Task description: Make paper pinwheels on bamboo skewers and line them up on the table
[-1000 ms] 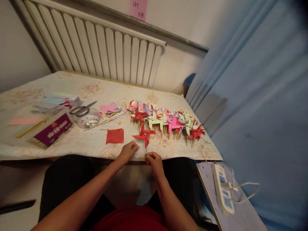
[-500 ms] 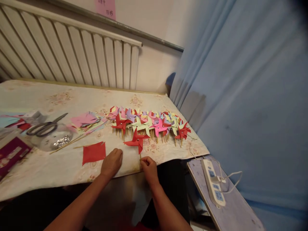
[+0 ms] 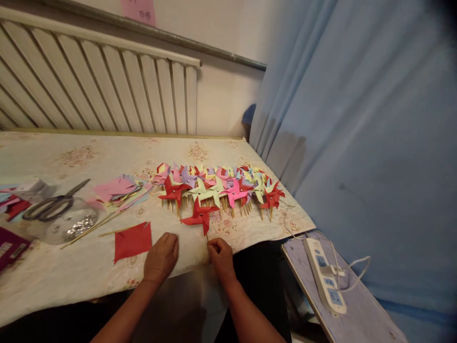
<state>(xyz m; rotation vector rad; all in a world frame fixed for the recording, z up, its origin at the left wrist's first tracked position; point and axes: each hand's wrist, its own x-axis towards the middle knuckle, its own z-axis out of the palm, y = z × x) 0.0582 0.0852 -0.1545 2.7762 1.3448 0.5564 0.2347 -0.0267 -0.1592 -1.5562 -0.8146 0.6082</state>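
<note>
A: Where do we have the red pinwheel [image 3: 199,218]?

B: Up in front of us, head toward us, its stick [image 3: 207,237] leaning a little toward eleven o'clock. Let's call its head the middle of the dial.

A: And our right hand [image 3: 220,257]?

B: At five o'clock, pinching the lower part of that stick between thumb and fingers, a narrow grip.

A: What about our left hand [image 3: 163,255]?

B: Between seven and eight, fingers curled in loosely. The back of the hand hides the palm, so we can't tell whether anything is inside. It sits just beside the red paper [image 3: 133,242]; we can't tell if they touch.

A: We see that paper between eight and nine, flat on the tablecloth [image 3: 53,281], with a thin stick [image 3: 110,232] at its upper edge.

B: Further out at nine we have the scissors [image 3: 53,206] and a clear dish [image 3: 57,234] of shiny bits [image 3: 81,226]. The loose colored paper [image 3: 119,190] is piled between nine and ten.

A: And the other pinwheels [image 3: 234,192]?

B: Bunched around one o'clock, heads up, sticks pointing down. Our red one overlaps the front of them from where we look.

A: At four we also see the power strip [image 3: 324,276].
</note>
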